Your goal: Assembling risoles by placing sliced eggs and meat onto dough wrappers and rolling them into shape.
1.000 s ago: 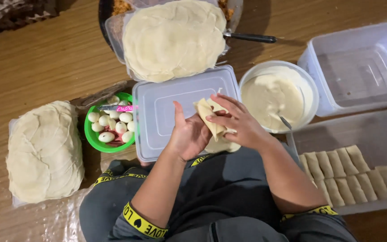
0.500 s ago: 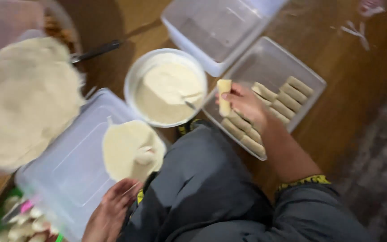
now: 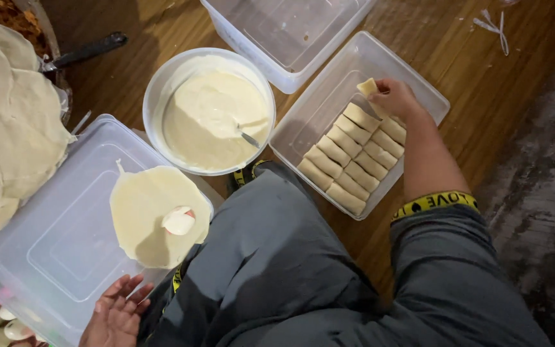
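the right hand (image 3: 394, 97) is reached out over the far end of a clear rectangular tray (image 3: 426, 90), its fingers closed on a pale folded roll (image 3: 367, 87) that sticks out just past the fingertips toward the tray's empty far part. directly below those fingers, toward the person's knee, two rows of finished rolls (image 3: 353, 159) lie side by side, the nearest ones touching or almost touching the heel of the hand. the left hand (image 3: 115, 315) rests open at the near edge of an upturned clear lid (image 3: 46, 257), fingers spread apart and holding nothing. just beyond its fingertips lies a thin round wrapper (image 3: 152, 215) flat on the lid, with a white egg half (image 3: 178, 221) sitting on its right part. farther out from the left fingers, between the two hands, stands a white bowl (image 3: 162, 77) of pale batter with a spoon (image 3: 248, 138) sunk in it. to the left of the lid is a stack of wrappers (image 3: 8, 128), and an empty clear container (image 3: 284, 32) sits beyond the bowl on the wooden floor (image 3: 496, 77).
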